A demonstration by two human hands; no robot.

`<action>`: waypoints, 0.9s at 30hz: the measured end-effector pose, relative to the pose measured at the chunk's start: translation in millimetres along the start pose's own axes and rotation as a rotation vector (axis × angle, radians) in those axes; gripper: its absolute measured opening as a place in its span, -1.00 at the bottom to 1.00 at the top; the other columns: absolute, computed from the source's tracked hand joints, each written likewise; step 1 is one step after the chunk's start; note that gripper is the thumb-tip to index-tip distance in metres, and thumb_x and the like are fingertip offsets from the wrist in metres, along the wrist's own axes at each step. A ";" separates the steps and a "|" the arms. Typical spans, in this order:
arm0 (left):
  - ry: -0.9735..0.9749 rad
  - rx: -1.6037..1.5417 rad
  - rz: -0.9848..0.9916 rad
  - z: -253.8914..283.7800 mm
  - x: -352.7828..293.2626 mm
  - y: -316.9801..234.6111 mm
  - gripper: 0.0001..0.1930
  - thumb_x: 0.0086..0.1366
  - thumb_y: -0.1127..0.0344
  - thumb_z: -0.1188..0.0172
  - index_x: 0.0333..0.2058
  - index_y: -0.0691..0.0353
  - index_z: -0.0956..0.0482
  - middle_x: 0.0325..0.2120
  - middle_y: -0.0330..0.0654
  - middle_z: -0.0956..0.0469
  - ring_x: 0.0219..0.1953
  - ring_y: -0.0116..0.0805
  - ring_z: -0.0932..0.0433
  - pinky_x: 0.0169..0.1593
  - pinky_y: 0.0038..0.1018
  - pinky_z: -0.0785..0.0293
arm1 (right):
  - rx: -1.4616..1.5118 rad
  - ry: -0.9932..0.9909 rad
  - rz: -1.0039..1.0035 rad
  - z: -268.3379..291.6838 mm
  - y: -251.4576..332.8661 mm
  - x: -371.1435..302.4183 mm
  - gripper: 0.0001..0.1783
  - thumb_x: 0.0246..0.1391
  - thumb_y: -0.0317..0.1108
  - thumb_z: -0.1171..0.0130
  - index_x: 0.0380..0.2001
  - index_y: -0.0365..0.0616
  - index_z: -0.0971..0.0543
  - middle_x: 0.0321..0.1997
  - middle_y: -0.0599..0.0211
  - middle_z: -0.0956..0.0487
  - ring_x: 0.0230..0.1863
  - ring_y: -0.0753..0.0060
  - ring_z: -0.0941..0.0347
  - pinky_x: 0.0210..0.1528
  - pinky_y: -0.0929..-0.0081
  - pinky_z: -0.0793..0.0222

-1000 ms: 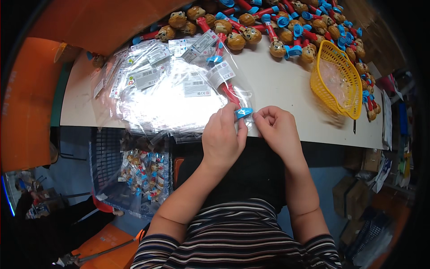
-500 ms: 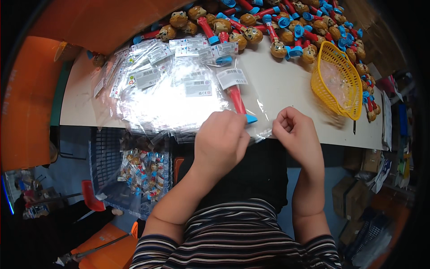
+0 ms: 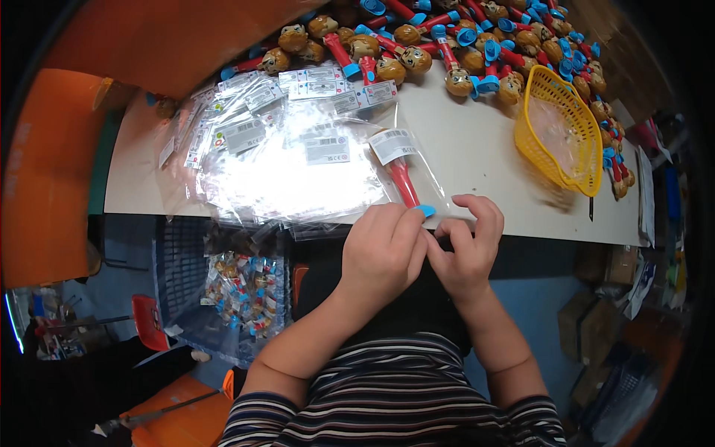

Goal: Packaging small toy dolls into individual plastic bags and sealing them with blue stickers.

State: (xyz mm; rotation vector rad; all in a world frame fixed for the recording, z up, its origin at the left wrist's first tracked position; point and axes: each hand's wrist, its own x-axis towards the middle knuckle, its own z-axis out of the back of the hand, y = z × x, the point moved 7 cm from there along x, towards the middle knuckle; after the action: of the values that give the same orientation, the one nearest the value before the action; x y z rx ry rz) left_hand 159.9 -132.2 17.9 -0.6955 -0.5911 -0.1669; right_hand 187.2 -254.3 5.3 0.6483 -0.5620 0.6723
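Observation:
A clear plastic bag (image 3: 426, 173) lies over the table's front edge, holding a toy with a red stem (image 3: 403, 185) and a blue foot (image 3: 426, 211). A white printed label (image 3: 394, 145) on the bag covers the toy's upper end. My left hand (image 3: 383, 249) is closed on the bag's near end, just below the blue foot. Close against it, my right hand (image 3: 468, 249) has thumb and fingers bent at the bag's near right edge. Exactly what its fingertips pinch is partly hidden. Left of the toy lies a pile of flat clear bags (image 3: 287, 167) with labels, shiny with glare.
Many red-stemmed toys with brown-haired heads (image 3: 458, 83) cover the table's far side. A yellow basket (image 3: 532, 149) with clear plastic inside stands at right. Below the table on the left, a blue crate (image 3: 175, 268) holds bagged toys (image 3: 242, 290). Cartons (image 3: 585, 328) sit at lower right.
My right hand has moved left, up to my left hand. My left hand has shifted slightly right and nearer, and the bag with the toy has slid nearer with it.

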 end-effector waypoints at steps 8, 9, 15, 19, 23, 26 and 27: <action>0.021 -0.009 -0.030 -1.7 -4.4 -2.2 -0.75 -0.06 0.59 -0.26 -0.34 0.27 -0.52 -0.47 -0.10 -0.49 -0.43 -0.10 -0.49 -0.35 -0.32 -0.44 | 0.212 -0.067 -0.205 -12.4 -24.4 7.8 -0.43 -0.37 -0.49 -0.51 -0.20 -0.18 -0.44 -0.03 0.04 -0.47 -0.02 -0.07 -0.42 -0.03 0.20 -0.41; 0.021 0.000 -0.029 -0.5 -4.9 -0.8 -0.75 -0.06 0.59 -0.26 -0.34 0.27 -0.52 -0.47 -0.10 -0.49 -0.43 -0.10 -0.49 -0.35 -0.32 -0.44 | 0.240 -0.011 -0.203 -16.6 -27.2 10.6 -0.37 -0.35 -0.49 -0.50 -0.14 -0.20 -0.41 -0.02 0.02 -0.47 -0.03 -0.07 -0.43 -0.05 0.24 -0.42; 0.017 0.007 -0.030 0.7 -7.1 3.9 -0.76 -0.06 0.60 -0.26 -0.35 0.28 -0.52 -0.46 -0.10 -0.50 -0.43 -0.10 -0.50 -0.35 -0.32 -0.45 | 0.327 0.167 -0.304 -31.0 -27.0 12.4 -0.36 -0.25 -0.50 -0.46 -0.04 -0.20 -0.41 -0.03 0.11 -0.50 -0.11 0.13 -0.48 -0.12 0.39 -0.43; 0.046 0.011 -0.021 -2.1 -8.6 6.7 -0.76 -0.07 0.60 -0.26 -0.36 0.28 -0.52 -0.45 -0.09 -0.51 -0.42 -0.10 -0.50 -0.34 -0.31 -0.45 | 0.292 0.193 -0.277 -35.0 -23.0 12.9 -0.41 -0.21 -0.55 -0.41 -0.03 -0.20 -0.44 -0.08 0.17 -0.54 -0.16 0.24 -0.51 -0.16 0.48 -0.44; 0.042 0.017 0.009 0.9 -10.7 12.2 -0.77 -0.07 0.60 -0.25 -0.36 0.28 -0.51 -0.45 -0.09 -0.51 -0.43 -0.09 -0.50 -0.34 -0.30 -0.45 | 0.277 0.076 -0.207 -35.0 -18.3 9.9 -0.45 -0.21 -0.52 -0.38 -0.07 -0.24 -0.43 -0.05 0.09 -0.54 -0.14 0.06 -0.51 -0.09 0.29 -0.46; 0.074 -0.009 0.041 -0.3 -10.3 15.6 -0.79 -0.03 0.53 -0.24 -0.34 0.30 -0.51 -0.42 -0.07 -0.47 -0.40 -0.07 -0.48 -0.30 -0.32 -0.45 | 0.246 0.077 -0.152 -33.8 -13.9 6.0 -0.50 -0.18 -0.55 -0.35 -0.10 -0.26 -0.44 -0.05 0.08 -0.55 -0.15 0.04 -0.51 -0.08 0.28 -0.47; 0.047 -0.043 0.054 1.6 -9.5 18.2 -0.74 -0.03 0.54 -0.26 -0.30 0.31 -0.50 -0.36 -0.04 -0.48 -0.33 -0.09 -0.50 -0.25 -0.34 -0.48 | 0.267 0.055 -0.154 -32.9 -14.7 4.6 -0.51 -0.17 -0.55 -0.35 -0.11 -0.26 -0.44 -0.07 0.07 -0.55 -0.18 0.03 -0.52 -0.12 0.28 -0.48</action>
State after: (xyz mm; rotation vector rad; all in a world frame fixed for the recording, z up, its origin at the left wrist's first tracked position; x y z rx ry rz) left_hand 157.4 -117.8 3.4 -0.7466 -0.5243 -0.1454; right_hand 209.2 -238.5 -18.9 0.9102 -0.3691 0.6235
